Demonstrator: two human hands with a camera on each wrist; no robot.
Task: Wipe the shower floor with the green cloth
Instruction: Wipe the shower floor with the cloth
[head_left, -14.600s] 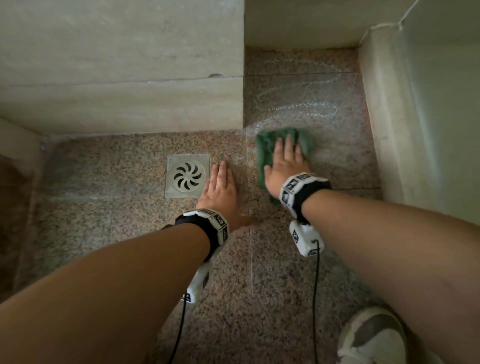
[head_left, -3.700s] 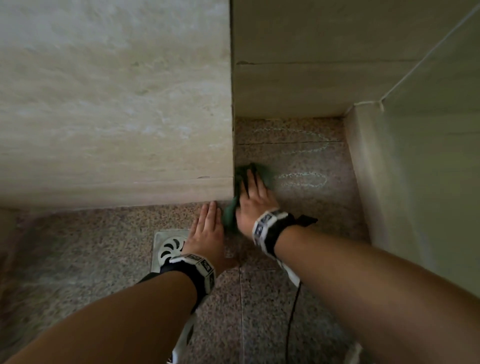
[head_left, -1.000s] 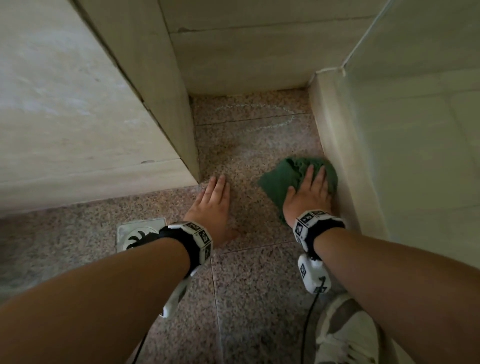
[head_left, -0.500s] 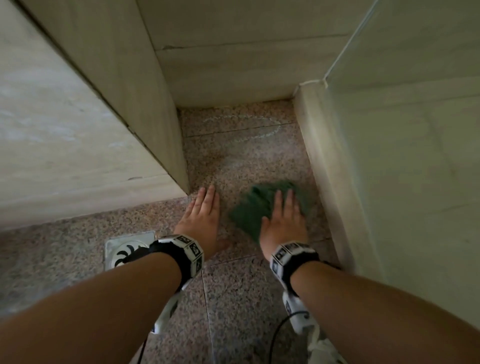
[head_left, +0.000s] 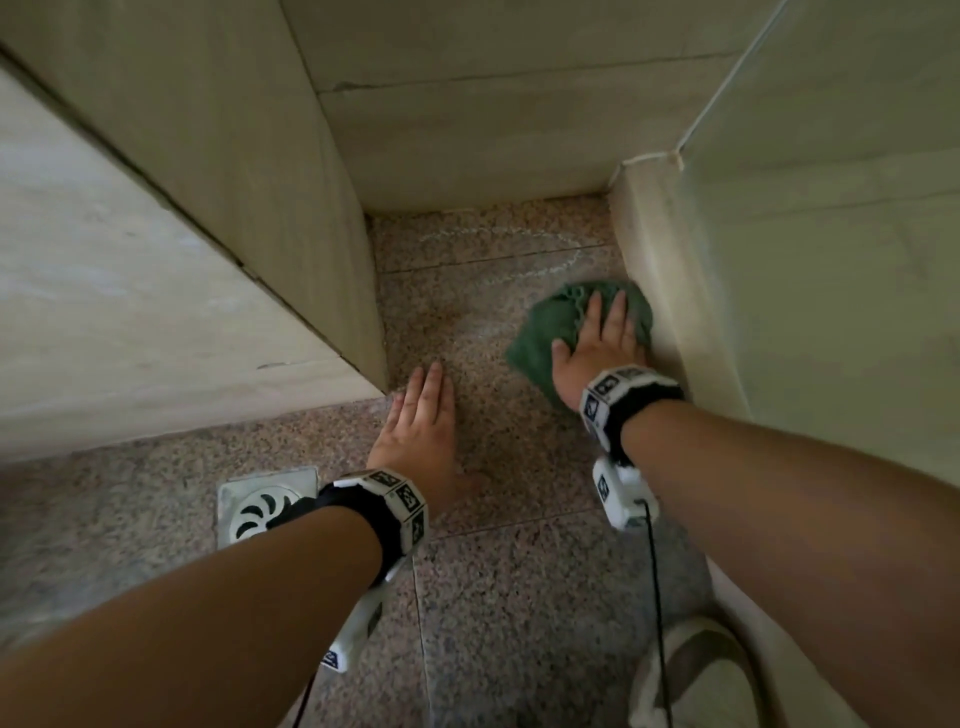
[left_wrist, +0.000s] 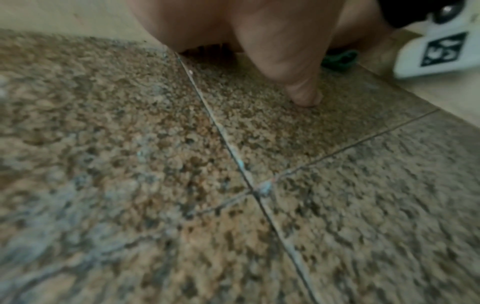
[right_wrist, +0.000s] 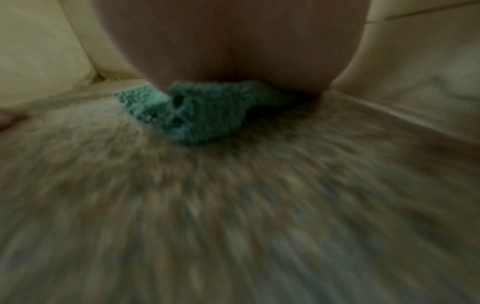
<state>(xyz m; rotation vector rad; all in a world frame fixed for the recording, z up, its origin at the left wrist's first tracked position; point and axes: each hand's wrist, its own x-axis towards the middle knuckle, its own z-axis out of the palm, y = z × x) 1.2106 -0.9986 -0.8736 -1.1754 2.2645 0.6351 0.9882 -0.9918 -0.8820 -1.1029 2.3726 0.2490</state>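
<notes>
right hand (head_left: 597, 348) flat on green cloth (head_left: 545, 332), against the right wall (head_left: 670, 291)

Two hands showing, left hand (head_left: 415, 431) lying center frame, right hand (head_left: 597, 353) lying right of center, one cloth (head_left: 550, 327) sitting upper right, one drain (head_left: 260, 506) sitting lower left, two wristbands wrapping the wrists, one shoe (head_left: 696, 675) showing lower right

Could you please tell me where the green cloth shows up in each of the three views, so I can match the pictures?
Head: the green cloth lies right of centre, under the flat right hand, beside the low wall ledge.
Left wrist: only a small green scrap near the top, right of the thumb.
Right wrist: upper centre, bunched under the palm.
Shared landmark: the speckled granite floor, with its grout lines in the head and left wrist views.
</notes>
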